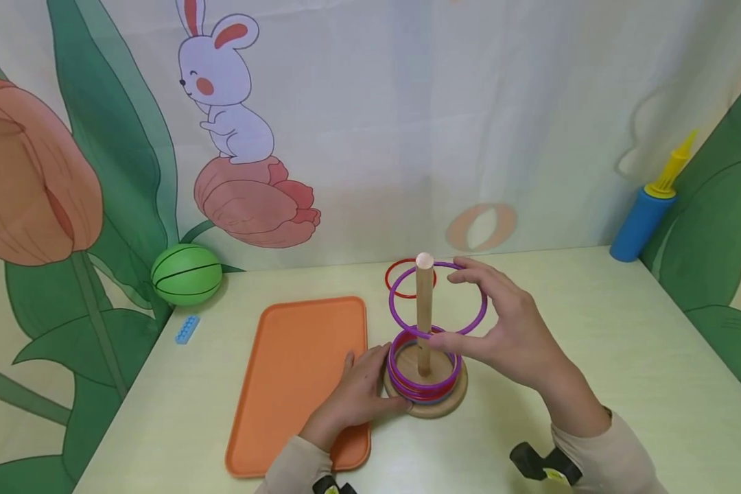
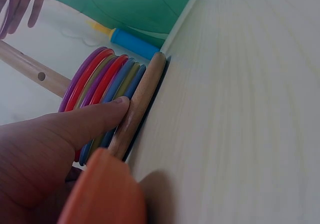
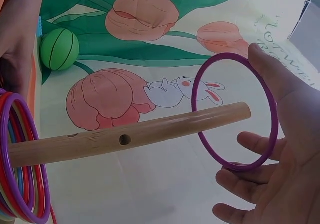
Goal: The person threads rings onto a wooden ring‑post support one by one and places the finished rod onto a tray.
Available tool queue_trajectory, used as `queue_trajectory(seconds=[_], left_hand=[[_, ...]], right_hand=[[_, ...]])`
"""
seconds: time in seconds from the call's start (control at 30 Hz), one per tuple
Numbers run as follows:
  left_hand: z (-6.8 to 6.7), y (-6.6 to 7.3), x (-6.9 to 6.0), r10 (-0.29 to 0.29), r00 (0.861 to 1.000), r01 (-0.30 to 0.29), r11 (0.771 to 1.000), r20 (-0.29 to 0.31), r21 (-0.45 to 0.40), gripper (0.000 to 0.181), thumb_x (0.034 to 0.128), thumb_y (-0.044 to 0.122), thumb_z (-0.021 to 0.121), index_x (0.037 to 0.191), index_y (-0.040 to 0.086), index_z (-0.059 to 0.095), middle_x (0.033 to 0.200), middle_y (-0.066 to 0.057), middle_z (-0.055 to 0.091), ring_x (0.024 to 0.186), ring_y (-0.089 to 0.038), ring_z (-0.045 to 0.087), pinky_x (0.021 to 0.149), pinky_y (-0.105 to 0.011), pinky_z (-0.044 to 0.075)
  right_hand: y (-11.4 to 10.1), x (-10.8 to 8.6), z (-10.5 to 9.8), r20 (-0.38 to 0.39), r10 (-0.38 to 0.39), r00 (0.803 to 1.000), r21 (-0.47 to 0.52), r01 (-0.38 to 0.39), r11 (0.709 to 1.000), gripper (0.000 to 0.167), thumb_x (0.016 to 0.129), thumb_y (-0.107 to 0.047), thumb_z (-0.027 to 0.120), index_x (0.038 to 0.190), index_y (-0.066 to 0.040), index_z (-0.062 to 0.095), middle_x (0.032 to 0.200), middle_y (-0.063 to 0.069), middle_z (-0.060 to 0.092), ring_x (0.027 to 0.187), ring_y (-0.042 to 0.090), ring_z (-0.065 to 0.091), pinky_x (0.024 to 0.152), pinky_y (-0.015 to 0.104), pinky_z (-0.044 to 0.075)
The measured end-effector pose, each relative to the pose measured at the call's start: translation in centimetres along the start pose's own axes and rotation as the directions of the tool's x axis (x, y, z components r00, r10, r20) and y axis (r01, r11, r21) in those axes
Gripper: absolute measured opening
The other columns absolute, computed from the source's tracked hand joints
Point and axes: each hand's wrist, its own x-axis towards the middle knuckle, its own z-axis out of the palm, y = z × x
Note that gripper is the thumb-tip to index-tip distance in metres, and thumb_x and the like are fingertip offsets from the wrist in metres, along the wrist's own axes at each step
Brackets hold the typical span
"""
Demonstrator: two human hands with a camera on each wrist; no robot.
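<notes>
My right hand [image 1: 514,329] pinches a purple ring [image 3: 227,56] between thumb and fingers. That ring appears to encircle the upper part of a wooden post [image 1: 425,302]. Around the post's foot lies a stack of coloured rings [image 1: 422,394], purple on top, with red, blue and yellowish ones below. Beneath them is the round wooden base [image 1: 435,412]. My left hand [image 1: 364,387] holds the stand low on its left side. Its thumb [image 2: 102,116] presses the lowest rings by the base edge in the left wrist view; the other fingers are mostly hidden there.
A red ring [image 1: 387,283] lies behind the post. Left of the stand is an orange tray [image 1: 302,377], partly under my left forearm. A green ball [image 1: 186,274] and a light blue toy brick [image 1: 187,330] sit far left. A blue-and-yellow pump [image 1: 642,223] stands back right.
</notes>
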Motion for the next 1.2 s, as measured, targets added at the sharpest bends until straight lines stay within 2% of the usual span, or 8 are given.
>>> queue_trajectory(seconds=[0.1,0.17,0.4,0.53,0.77,0.9,1.03,1.2], left_hand=[[0.1,-0.1,-0.1,0.007,1.0,-0.007,1.0,-0.003,0.004,0.102,0.0817,0.039,0.09,0.163,0.006,0.037,0.156,-0.009,0.053,0.151,-0.03,0.039,0.124,-0.069,0.0],[0.1,-0.1,-0.1,0.011,1.0,-0.011,1.0,-0.003,0.006,0.102,0.0819,0.039,0.089,0.163,0.007,0.036,0.156,-0.008,0.053,0.151,-0.029,0.039,0.124,-0.069,0.0],[0.2,-0.3,-0.3,0.017,1.0,-0.017,1.0,-0.006,-0.001,0.103,0.0807,0.038,0.09,0.163,0.006,0.037,0.155,-0.008,0.054,0.15,-0.029,0.04,0.123,-0.07,0.001],[0.4,-0.6,-0.3,0.019,1.0,-0.019,1.0,-0.007,0.011,0.102,0.0805,0.039,0.09,0.162,0.007,0.038,0.155,-0.008,0.053,0.15,-0.028,0.04,0.124,-0.07,0.001],[0.5,-0.7,-0.4,0.022,1.0,-0.021,1.0,-0.006,0.015,0.103,0.0798,0.039,0.091,0.163,0.01,0.037,0.156,-0.007,0.053,0.151,-0.027,0.039,0.124,-0.069,0.0],[0.5,-0.8,-0.4,0.039,0.999,-0.039,0.999,-0.01,0.014,0.103,0.0798,0.039,0.091,0.164,0.013,0.037,0.157,-0.007,0.052,0.151,-0.027,0.039,0.124,-0.069,0.0],[0.4,-0.9,-0.5,0.046,0.999,-0.046,0.999,-0.012,0.013,0.099,0.0802,0.039,0.091,0.161,0.013,0.04,0.159,-0.006,0.05,0.152,-0.027,0.037,0.124,-0.069,-0.001],[0.4,-0.9,-0.8,0.041,0.999,-0.041,0.999,-0.009,0.005,0.098,0.0807,0.038,0.091,0.161,0.015,0.04,0.162,-0.006,0.048,0.154,-0.027,0.034,0.124,-0.067,-0.003]], right_hand=[[0.0,-0.2,0.0,0.029,0.015,0.999,0.009,-0.015,1.0,0.079,0.07,-0.023,0.101,0.137,-0.007,0.063,0.149,0.008,0.059,0.137,0.029,0.055,0.11,0.056,0.043],[0.0,-0.3,0.0,0.041,0.017,0.999,0.011,-0.017,1.0,0.082,0.07,-0.023,0.1,0.141,-0.008,0.062,0.148,0.006,0.059,0.133,0.027,0.057,0.109,0.056,0.044],[-0.1,-0.7,0.3,0.024,-0.048,0.999,0.048,0.047,0.998,0.085,0.068,-0.015,0.099,0.143,-0.008,0.061,0.14,0.001,0.065,0.12,0.018,0.057,0.103,0.03,0.045],[-0.1,-0.9,0.5,0.039,-0.089,0.995,0.108,0.084,0.991,0.084,0.068,-0.012,0.098,0.144,-0.009,0.061,0.137,0.002,0.066,0.117,0.017,0.057,0.101,0.026,0.045],[0.1,-1.1,0.6,0.118,-0.065,0.991,0.186,0.043,0.982,0.082,0.072,-0.008,0.095,0.146,-0.011,0.06,0.14,0.0,0.065,0.116,0.019,0.056,0.102,0.029,0.044],[0.1,-1.1,0.7,0.154,-0.067,0.986,0.175,0.04,0.984,0.092,0.071,-0.016,0.098,0.151,-0.016,0.054,0.146,-0.002,0.061,0.128,0.02,0.053,0.103,0.031,0.043],[0.0,-1.1,1.0,0.188,-0.045,0.981,0.147,0.017,0.989,0.099,0.071,-0.023,0.098,0.155,-0.025,0.047,0.149,-0.004,0.059,0.134,0.02,0.048,0.105,0.042,0.043],[-0.1,-1.5,1.3,0.208,-0.01,0.978,0.091,-0.009,0.996,0.1,0.072,-0.029,0.097,0.157,-0.028,0.046,0.147,-0.003,0.061,0.128,0.021,0.046,0.099,0.054,0.043]])
